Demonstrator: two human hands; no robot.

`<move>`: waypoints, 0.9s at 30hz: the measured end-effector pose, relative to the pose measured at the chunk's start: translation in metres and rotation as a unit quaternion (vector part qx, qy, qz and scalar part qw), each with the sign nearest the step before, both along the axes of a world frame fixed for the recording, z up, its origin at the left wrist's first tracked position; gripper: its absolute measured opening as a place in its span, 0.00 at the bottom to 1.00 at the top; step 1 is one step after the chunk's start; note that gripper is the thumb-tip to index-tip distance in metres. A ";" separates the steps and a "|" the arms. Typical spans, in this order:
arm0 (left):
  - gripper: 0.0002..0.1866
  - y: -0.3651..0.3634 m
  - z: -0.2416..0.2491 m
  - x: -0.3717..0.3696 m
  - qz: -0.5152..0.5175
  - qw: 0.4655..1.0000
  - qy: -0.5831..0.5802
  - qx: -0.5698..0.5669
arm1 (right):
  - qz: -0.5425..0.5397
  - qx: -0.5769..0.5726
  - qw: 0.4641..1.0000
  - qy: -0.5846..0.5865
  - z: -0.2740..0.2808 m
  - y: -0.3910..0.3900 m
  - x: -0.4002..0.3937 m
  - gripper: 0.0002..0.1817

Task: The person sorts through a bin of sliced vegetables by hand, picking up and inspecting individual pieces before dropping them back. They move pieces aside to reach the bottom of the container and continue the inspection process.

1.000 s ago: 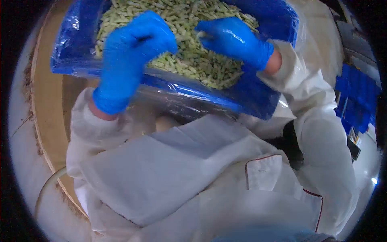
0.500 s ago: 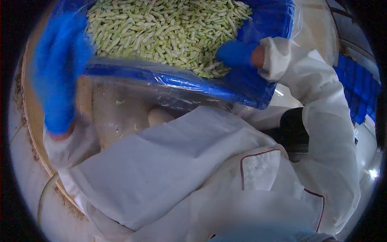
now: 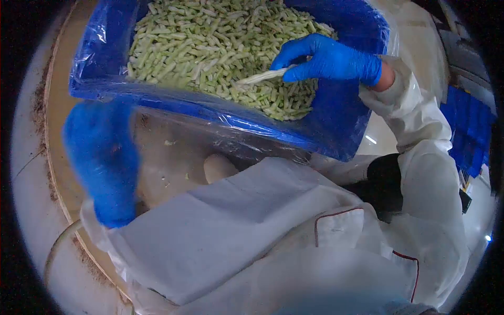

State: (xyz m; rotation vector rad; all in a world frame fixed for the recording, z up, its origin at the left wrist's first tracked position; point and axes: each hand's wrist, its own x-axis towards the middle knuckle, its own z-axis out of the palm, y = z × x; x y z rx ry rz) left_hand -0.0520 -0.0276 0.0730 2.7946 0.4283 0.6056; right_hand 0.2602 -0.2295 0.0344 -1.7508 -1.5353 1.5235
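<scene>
A blue crate [image 3: 86, 60] lined with clear plastic holds a heap of cut pale green vegetable pieces [image 3: 210, 47]. Over the heap's right side is my right hand [image 3: 328, 60] in a blue glove. It pinches a long whitish-green vegetable strip [image 3: 262, 77] between thumb and fingers, and the strip's far end points left across the pieces. My left hand [image 3: 102, 152], gloved in blue too, hangs outside the crate, just below its near left corner. Motion smears its fingers, so their position and anything in them cannot be made out.
The clear liner [image 3: 231, 123] drapes over the crate's near edge. A white apron [image 3: 220, 210] covers my lap close to the crate. Blue crates [image 3: 467, 128] stand at the far right. Bits of scrap lie on the floor [image 3: 173, 157] below the crate.
My left hand has moved down, away from the crate's left side. My right hand has lifted from the heap, with the vegetable strip now showing in its fingers. The crate sits slightly lower in view.
</scene>
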 end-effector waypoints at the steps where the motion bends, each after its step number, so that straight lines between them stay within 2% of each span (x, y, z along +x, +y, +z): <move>1: 0.11 -0.014 0.002 0.026 -0.075 0.997 -0.024 0.006 | 0.000 0.027 1.000 -0.008 0.003 0.003 -0.005 0.16; 3: 0.19 -0.037 -0.002 0.052 -0.109 0.988 0.057 -0.095 | 0.001 0.077 0.997 -0.021 0.009 0.010 -0.017 0.17; 5: 0.19 -0.053 -0.022 0.068 -0.146 0.978 0.079 -0.123 | -0.004 0.113 0.993 -0.015 0.017 0.015 -0.028 0.17; 7: 0.15 -0.065 -0.054 0.070 -0.143 0.976 0.047 -0.158 | -0.004 0.140 0.990 -0.017 0.022 0.018 -0.035 0.16; 9: 0.13 -0.066 -0.060 0.070 -0.147 0.974 0.021 -0.170 | 0.000 0.159 0.987 -0.029 0.023 0.017 -0.038 0.15; 13: 0.09 -0.058 -0.036 0.069 -0.140 0.982 -0.018 -0.127 | -0.126 0.088 0.970 0.188 0.015 0.011 -0.050 0.17; 18: 0.09 -0.055 -0.030 0.061 -0.065 0.982 -0.165 -0.069 | -0.210 0.065 0.893 0.392 0.006 0.024 -0.077 0.18; 21: 0.10 -0.049 -0.027 0.054 -0.036 0.978 -0.203 -0.026 | -0.180 0.012 0.856 0.484 -0.008 0.032 -0.083 0.19; 22: 0.10 -0.044 -0.020 0.049 -0.017 0.977 -0.210 -0.026 | -0.210 -0.019 0.855 0.474 -0.025 0.029 -0.085 0.19; 24: 0.09 -0.037 -0.004 0.050 0.048 0.961 -0.242 -0.122 | -0.271 -0.080 0.846 0.452 -0.065 0.020 -0.093 0.20; 26: 0.09 -0.033 0.011 0.061 0.147 0.896 -0.291 -0.303 | -0.254 -0.030 0.907 0.335 -0.065 0.017 -0.091 0.20; 27: 0.09 -0.032 0.005 0.069 0.094 0.856 -0.313 -0.401 | -0.244 -0.009 0.929 0.277 -0.064 0.013 -0.091 0.20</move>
